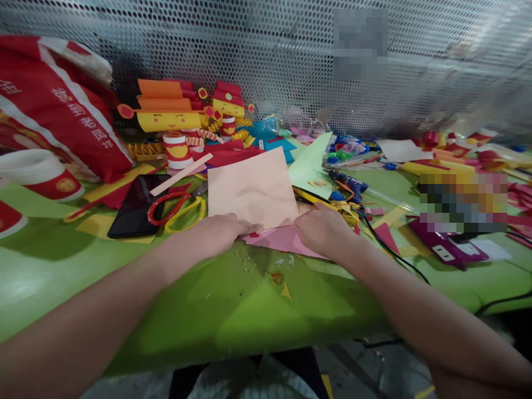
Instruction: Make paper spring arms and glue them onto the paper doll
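Observation:
A peach sheet of paper (251, 185) stands tilted up in front of me, slightly curved. My left hand (222, 231) is closed on its lower left edge, fingertips pressed together there. At the lower right corner my right hand (324, 228) has its fingers curled in and closed on the same sheet. Pink paper (278, 241) lies beneath it between the hands. Scissors (178, 211) with red and yellow handles rest left of the sheet, beside a black phone (135, 204). A paper strip (180, 174) lies across the phone's upper end. Light green paper (310, 163) shows behind on the right.
Paper-cup figures (170, 119) with yellow faces stand at the back, near a red bag (62, 111). A white-and-red cup (45, 173) is at left. Right are a blue glue gun (351, 184), a black cable (393, 249) and a purple power strip (446, 246). Paper scraps (286, 291) lie in front.

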Motion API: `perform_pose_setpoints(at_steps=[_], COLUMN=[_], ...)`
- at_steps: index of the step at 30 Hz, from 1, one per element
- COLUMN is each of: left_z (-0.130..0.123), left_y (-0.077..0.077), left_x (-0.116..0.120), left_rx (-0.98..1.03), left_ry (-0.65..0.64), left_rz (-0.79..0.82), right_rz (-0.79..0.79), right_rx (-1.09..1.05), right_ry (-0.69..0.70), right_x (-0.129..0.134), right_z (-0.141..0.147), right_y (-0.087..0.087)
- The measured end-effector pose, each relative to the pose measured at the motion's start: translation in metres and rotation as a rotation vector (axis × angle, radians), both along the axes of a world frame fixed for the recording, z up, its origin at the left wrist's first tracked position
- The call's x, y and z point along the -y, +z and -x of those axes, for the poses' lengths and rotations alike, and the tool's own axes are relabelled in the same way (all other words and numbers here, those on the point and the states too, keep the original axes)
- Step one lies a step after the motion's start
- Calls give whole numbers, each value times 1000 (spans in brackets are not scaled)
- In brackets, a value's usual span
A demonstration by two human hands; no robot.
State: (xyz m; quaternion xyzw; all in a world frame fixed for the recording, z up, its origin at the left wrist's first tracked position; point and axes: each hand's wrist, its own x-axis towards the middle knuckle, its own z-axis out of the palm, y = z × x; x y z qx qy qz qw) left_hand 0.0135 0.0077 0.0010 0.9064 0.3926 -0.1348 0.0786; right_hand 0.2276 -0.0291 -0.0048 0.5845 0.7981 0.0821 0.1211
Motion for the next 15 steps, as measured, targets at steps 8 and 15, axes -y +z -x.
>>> perform_pose_setpoints(at_steps=[8, 15], left_z=[-29, -38], left_y=[-8, -27], left_x=[23, 41], left_rx=[32, 87], left_ry=[-87, -132], left_rz=[-230, -319], right_rz=[-146, 31], right_rx=[-212, -315], right_ry=[313, 375], right_x=[11, 19], right_z=[16, 25], right_y=[-16, -20])
